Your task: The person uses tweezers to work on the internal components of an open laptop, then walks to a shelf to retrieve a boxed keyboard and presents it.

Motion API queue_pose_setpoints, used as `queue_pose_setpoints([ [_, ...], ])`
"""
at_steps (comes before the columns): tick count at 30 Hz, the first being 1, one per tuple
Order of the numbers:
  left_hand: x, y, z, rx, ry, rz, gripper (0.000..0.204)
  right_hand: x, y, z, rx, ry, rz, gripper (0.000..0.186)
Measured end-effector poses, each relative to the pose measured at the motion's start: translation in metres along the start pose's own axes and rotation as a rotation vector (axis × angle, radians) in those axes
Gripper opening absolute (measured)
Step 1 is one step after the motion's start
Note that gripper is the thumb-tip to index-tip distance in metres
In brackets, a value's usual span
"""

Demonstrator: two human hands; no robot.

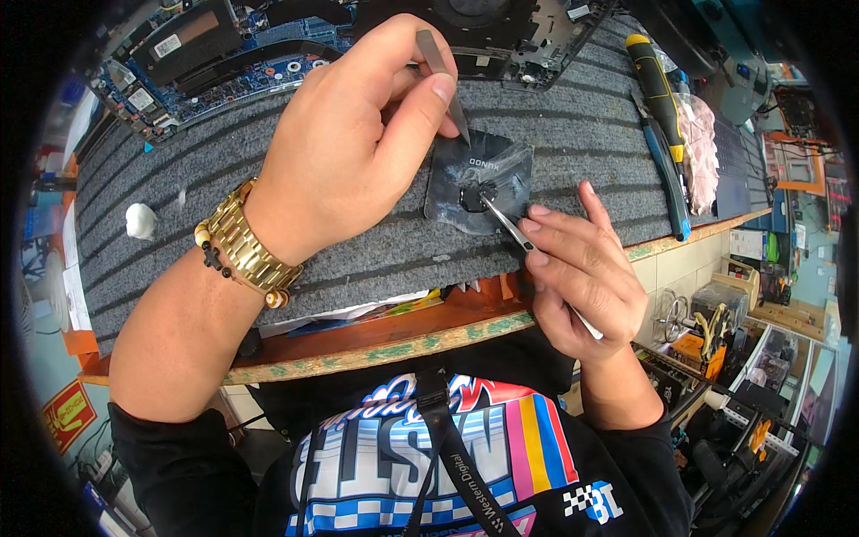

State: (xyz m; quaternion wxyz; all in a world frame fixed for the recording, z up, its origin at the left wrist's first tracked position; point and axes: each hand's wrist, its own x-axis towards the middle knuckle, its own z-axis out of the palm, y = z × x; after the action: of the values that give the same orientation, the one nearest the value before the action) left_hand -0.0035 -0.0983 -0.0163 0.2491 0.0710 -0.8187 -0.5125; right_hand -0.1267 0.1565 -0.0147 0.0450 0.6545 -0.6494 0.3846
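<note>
A dark, flat square packet or sheet with a filmy, creased surface lies on the grey striped mat. On it is a small black many-sided piece. My left hand pinches flat grey tweezers between thumb and fingers, their sharp tip pointing down at the sheet's upper edge. From the right, my right hand grips slim silver tweezers, whose tip meets the black piece. Whether the silver tips are closed on it I cannot tell.
An opened laptop with a blue circuit board spans the far side of the mat. A yellow-black screwdriver, blue-handled tool and pink cloth lie at right. A white cotton ball sits at left. The wooden bench edge runs nearest me.
</note>
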Motion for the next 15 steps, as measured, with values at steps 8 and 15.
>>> queue_pose_setpoints([
  [8, 0.0, 0.003, -0.001, 0.009, -0.009, -0.024, 0.014, 0.005, -0.003, 0.0, 0.136, 0.026, 0.081, 0.024],
  [15, 0.001, 0.002, -0.001, -0.01, -0.009, -0.008, 0.013, 0.0, 0.01, -0.006, 0.596, 0.22, 0.274, 0.025],
])
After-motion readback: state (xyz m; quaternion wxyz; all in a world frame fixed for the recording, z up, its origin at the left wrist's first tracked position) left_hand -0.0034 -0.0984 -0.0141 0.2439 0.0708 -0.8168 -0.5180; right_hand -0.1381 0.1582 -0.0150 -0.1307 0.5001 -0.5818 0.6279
